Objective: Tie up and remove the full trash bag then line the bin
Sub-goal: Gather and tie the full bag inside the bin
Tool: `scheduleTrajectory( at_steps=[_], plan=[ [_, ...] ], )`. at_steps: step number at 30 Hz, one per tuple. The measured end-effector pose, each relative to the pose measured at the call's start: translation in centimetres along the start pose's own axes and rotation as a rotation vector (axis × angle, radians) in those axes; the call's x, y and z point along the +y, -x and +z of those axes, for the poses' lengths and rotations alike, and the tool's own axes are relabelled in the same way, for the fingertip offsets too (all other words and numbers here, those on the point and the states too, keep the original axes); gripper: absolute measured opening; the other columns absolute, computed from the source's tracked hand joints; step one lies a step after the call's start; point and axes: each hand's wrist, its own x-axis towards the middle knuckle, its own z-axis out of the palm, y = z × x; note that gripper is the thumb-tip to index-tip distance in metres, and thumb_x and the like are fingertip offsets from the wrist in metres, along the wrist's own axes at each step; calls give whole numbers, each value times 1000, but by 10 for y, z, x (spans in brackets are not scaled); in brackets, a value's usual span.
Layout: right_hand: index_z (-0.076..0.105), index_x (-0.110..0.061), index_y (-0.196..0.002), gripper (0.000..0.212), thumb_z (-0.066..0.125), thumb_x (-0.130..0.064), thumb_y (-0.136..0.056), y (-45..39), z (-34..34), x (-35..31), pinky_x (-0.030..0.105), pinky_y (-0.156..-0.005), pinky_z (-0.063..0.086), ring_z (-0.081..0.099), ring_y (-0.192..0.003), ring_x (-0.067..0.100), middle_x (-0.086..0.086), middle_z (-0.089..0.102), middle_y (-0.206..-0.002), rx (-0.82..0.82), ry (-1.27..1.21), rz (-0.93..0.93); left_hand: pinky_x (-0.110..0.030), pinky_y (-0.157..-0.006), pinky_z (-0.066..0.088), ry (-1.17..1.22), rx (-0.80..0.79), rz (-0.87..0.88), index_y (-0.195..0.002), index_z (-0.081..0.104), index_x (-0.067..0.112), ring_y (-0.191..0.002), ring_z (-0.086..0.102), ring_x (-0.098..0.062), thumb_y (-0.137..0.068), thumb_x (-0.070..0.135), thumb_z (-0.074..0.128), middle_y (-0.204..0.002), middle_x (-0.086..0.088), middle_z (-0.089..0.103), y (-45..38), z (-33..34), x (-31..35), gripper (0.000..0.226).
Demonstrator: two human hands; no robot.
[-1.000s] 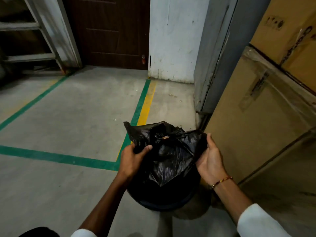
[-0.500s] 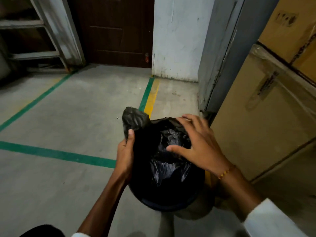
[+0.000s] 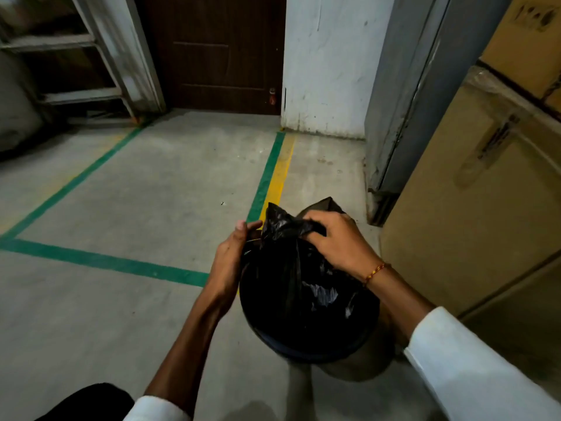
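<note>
Head view: round dark bin with a bluish rim low in the middle, standing on the grey concrete floor. Inside it, a crinkled black plastic trash bag, filling the bin's mouth and rising above the rim; contents hidden by the plastic. Bag top gathered into a bunched neck with two loose ends poking up. Left hand at the left side of the neck, thumb and fingers pinching a fold of the black plastic. Right hand on top from the right, fingers curled down into the gathered plastic and gripping it; thin red and gold thread bracelet on that wrist, white sleeves at both forearms.

Edges and room: tall tan cardboard boxes wrapped in clear film just beside the bin on the right, close to the right forearm. Grey metal door frame beyond the boxes, white scuffed wall and dark brown wooden door farther back. Green floor tape lines with a yellow stripe alongside, running past the bin's far side. Open concrete to the left and ahead of the bin. Pale metal frame at the far left, well apart.
</note>
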Motion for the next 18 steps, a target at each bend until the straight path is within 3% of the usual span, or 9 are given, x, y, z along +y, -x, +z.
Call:
scheduleTrajectory(
  at_steps=[2,4,6,9,12,16,18],
  plan=[
    [65,-23,-91,12,59,-29,-82,-1,-8,-1,43,-71,53,67,-84,21,1,70,-81,13,76,-40,-33,-109,42,-173,-182,-66,-133,55,27,-119,58,-2,-78,62,64,-127,9,64,-1,-11,-5,66],
    [68,-23,-94,16,58,-29,-83,-2,-18,-8,42,-75,53,68,-91,22,-1,73,-89,37,131,-103,-23,-106,44,-376,-390,-129,-135,49,28,-115,56,9,-71,41,81,-127,14,61,3,-7,-9,73],
    [71,-21,-94,16,60,-22,-83,-4,-26,-18,41,-80,52,67,-95,24,0,74,-97,65,163,-197,-14,-108,37,-577,-486,-56,-141,39,28,-123,47,8,-63,38,87,-136,16,51,4,7,-13,92],
    [71,-17,-94,17,59,-17,-83,-7,-34,-34,40,-83,51,65,-93,25,-1,73,-99,73,195,-312,2,-101,24,-603,-351,137,-140,27,34,-129,31,9,-56,39,90,-137,21,37,-1,24,-21,105],
    [71,-15,-96,18,58,-16,-83,-8,-37,-52,34,-77,46,58,-87,20,-1,71,-93,51,203,-416,-16,-111,29,-515,-215,165,-143,27,32,-134,34,2,-52,49,89,-143,12,39,-12,32,-29,111],
    [71,-17,-96,18,58,-15,-83,-6,-37,-68,37,-75,47,54,-85,18,-5,70,-93,23,225,-479,-21,-104,42,-455,-168,139,-122,46,49,-123,49,3,-58,39,89,-128,15,56,-17,43,-38,77],
    [70,-18,-99,18,59,-17,-85,-6,-33,-70,42,-77,48,54,-87,18,-6,69,-96,0,226,-478,-26,-95,50,-395,-93,126,-110,57,44,-112,60,1,-62,29,89,-118,10,66,-17,45,-45,60]
  ],
)
